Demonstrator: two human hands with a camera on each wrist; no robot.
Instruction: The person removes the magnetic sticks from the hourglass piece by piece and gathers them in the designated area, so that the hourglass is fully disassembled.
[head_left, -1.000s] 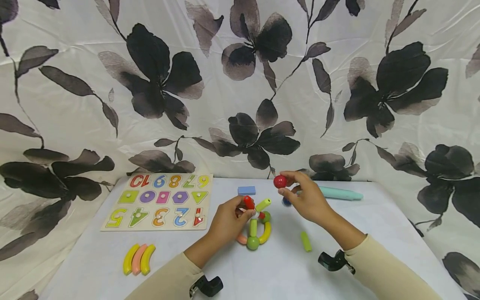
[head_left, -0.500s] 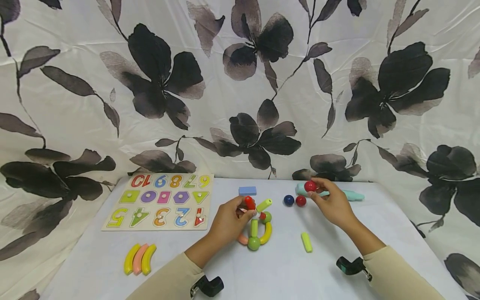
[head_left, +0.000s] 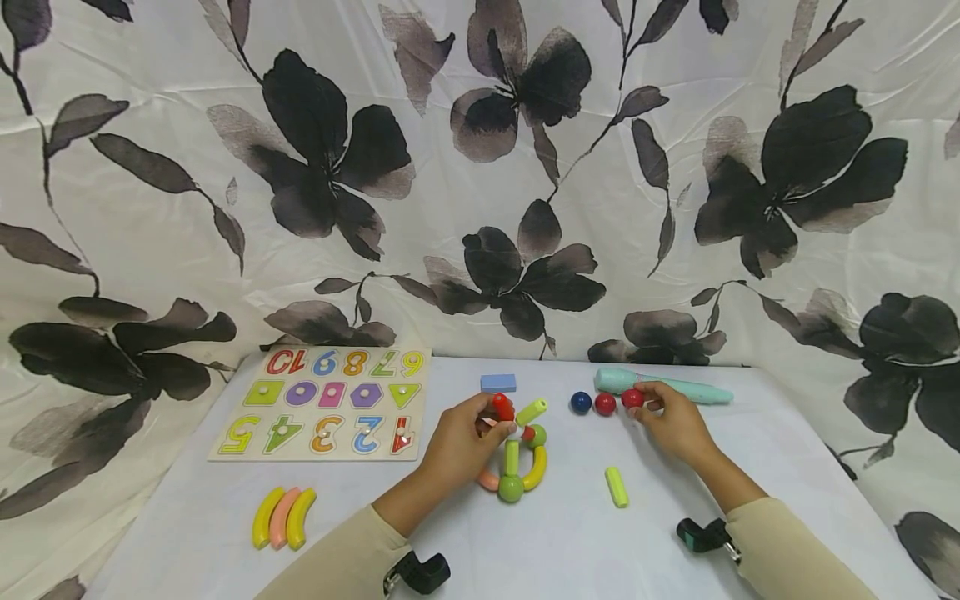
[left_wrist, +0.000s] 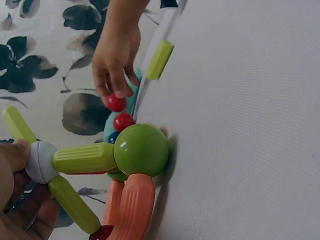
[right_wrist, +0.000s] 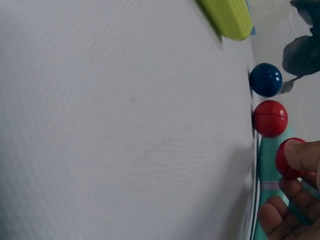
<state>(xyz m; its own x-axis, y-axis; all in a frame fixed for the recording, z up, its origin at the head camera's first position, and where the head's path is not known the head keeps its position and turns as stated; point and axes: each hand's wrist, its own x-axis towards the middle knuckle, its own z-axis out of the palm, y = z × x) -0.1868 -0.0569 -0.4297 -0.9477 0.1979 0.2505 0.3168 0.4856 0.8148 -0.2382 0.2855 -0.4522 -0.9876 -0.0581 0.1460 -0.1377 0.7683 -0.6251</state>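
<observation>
The right hand (head_left: 675, 421) pinches a red ball (head_left: 632, 398), with the thumb on one side and fingers on the other. The ball is on the right of the table (head_left: 555, 533), toward the far side, in line with another red ball (head_left: 605, 404) and a blue ball (head_left: 581, 403). It is low down, but I cannot tell if it touches the cloth. The teal bat (head_left: 690, 390) lies just behind.

The red ball looks hard, smooth and shiny. I think it is light and will not squash or break easily. It could slip or roll away, so the best place to hold it is round its fat middle, letting go gently.

The left hand (head_left: 465, 433) pinches the white ball (left_wrist: 40, 162) at the top of the stick toy (head_left: 512, 458), near the middle of the table. The sticks look stiff, but they may come apart where they meet the balls. The white ball seems a good place to hold, with no hard squeeze.

One second ago, the red ball was up high and farther left, close to the toy. Half a second ago it was up in front of the bat. Now it is lower, at the right end of the row. The left hand and the toy look almost the same as they did then.
</observation>
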